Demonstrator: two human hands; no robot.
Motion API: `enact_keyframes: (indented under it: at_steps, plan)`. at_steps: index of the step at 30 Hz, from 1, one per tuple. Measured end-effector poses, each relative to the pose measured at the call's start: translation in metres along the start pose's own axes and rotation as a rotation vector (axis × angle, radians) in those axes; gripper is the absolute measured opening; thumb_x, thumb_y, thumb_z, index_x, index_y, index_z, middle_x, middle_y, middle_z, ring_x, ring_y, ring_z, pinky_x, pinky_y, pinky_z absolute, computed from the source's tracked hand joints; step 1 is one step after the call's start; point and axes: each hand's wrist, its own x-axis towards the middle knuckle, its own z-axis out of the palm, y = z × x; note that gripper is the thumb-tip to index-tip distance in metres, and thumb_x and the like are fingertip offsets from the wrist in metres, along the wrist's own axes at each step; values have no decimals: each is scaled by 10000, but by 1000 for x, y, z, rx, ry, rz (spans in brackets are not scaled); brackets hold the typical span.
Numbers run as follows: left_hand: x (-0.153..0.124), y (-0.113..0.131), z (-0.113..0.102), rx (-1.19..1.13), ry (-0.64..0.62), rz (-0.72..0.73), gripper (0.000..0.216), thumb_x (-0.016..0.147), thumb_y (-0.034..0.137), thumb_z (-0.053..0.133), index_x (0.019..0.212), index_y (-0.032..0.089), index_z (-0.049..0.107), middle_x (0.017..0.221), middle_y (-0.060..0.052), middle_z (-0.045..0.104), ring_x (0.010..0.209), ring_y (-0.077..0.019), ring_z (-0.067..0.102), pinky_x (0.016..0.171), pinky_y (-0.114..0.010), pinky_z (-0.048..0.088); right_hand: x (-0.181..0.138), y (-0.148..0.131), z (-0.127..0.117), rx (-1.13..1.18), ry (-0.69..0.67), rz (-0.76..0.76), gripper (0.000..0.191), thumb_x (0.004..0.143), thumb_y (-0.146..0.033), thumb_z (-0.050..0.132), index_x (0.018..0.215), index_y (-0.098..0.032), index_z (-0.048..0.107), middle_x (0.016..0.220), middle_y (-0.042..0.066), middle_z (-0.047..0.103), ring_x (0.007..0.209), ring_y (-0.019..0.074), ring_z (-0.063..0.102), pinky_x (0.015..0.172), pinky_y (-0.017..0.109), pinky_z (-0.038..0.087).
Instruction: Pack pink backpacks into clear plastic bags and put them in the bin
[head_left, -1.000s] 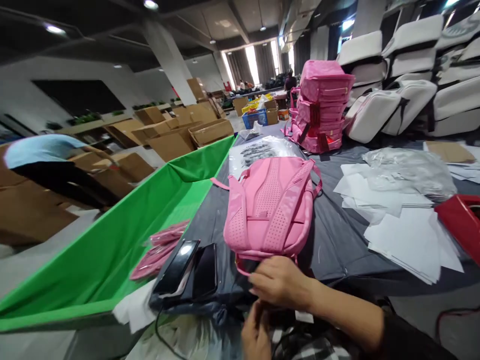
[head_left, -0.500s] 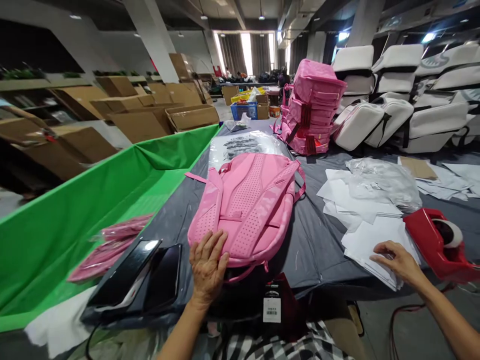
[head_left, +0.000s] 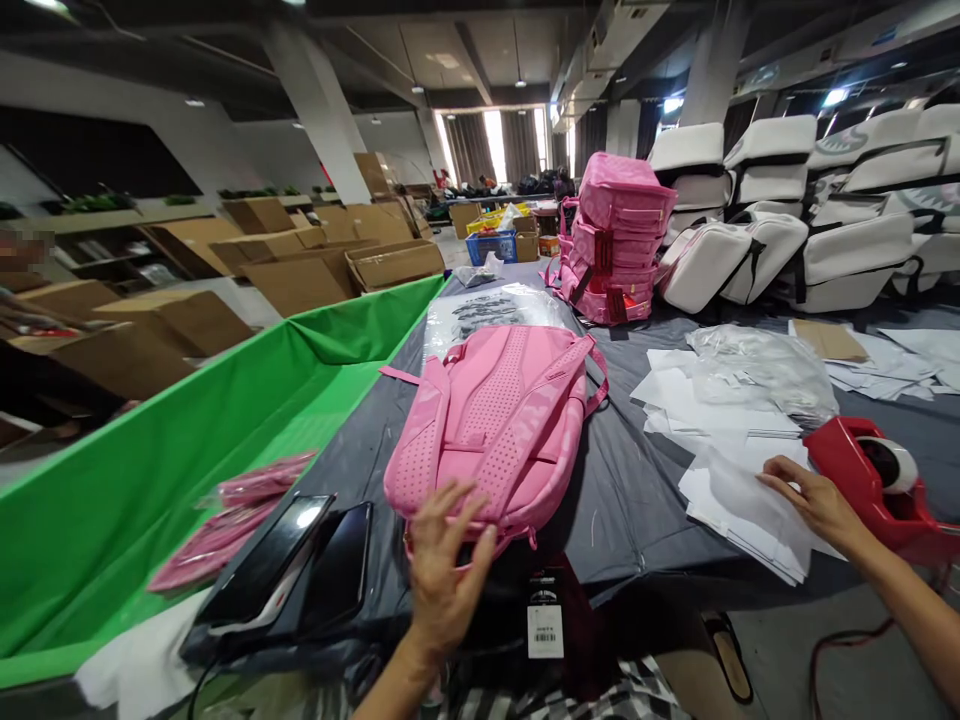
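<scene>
A pink backpack (head_left: 487, 420) lies on the dark-covered table with its padded back and shoulder straps facing up. At its near edge is my left hand (head_left: 446, 565), fingers spread and slightly blurred, holding nothing. My right hand (head_left: 814, 500) pinches a sheet of white paper (head_left: 750, 495), lifting it off the loose paper stack (head_left: 697, 400). Below the backpack a dark hang tag with a white barcode label (head_left: 545, 630) dangles at the table edge. A red tape dispenser (head_left: 862, 490) stands just right of my right hand.
Two dark phone-like devices (head_left: 330, 570) lie at the left table edge, beside a green fabric bin (head_left: 225, 400) holding pink bagged items (head_left: 225, 520). Pink backpacks (head_left: 622, 240) are piled at the back, next to several white ones (head_left: 780, 250). A crumpled plastic bag (head_left: 757, 370) rests on the papers.
My right hand has pinched a sheet and raised it from the stack. My left hand has lifted off the backpack's lower left and shifted right, with fingers more spread.
</scene>
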Motion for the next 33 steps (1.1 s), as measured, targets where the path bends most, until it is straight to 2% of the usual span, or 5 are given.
enact_keyframes:
  at_steps: [7, 11, 17, 27, 33]
  plan:
    - [-2, 84, 53, -642, -463, 2, 286, 960, 233, 593, 1242, 253, 641, 1311, -107, 636, 1258, -224, 587, 1071, -416, 499, -15, -54, -7, -43, 27, -77, 569, 688, -813, 532, 786, -271, 676, 852, 94, 753, 803, 293, 684, 756, 398, 514]
    - [-11, 111, 84, -816, -646, -233, 1024, 701, 584, 843, 1548, 232, 387, 1532, -180, 466, 1420, -327, 430, 1188, -546, 343, -66, -108, 6, -75, -280, -153, 413, 832, -647, 524, 827, -274, 701, 793, 49, 747, 699, 232, 671, 659, 322, 503]
    - [-45, 139, 110, -1264, -862, -860, 665, 613, 751, 797, 752, 105, 728, 653, -3, 565, 601, -107, 466, 598, -247, 391, -113, -145, 25, 192, -492, -47, 423, 778, -625, 663, 945, -243, 733, 889, 54, 748, 798, 225, 674, 710, 282, 529]
    - [-72, 99, 61, -608, -409, -346, 296, 959, 452, 580, 929, 207, 744, 788, -33, 718, 756, -175, 627, 871, -366, 483, -100, -135, 77, 301, -404, -29, 503, 757, -701, 596, 848, -249, 797, 878, 93, 779, 828, 293, 722, 751, 343, 578]
    - [-105, 65, 43, -58, -97, -649, 401, 949, 391, 581, 1287, 178, 615, 1267, -173, 663, 1205, -295, 608, 1025, -501, 486, -83, -123, 98, 207, -570, -190, 572, 758, -791, 557, 918, -316, 834, 990, 115, 789, 878, 347, 751, 747, 387, 619]
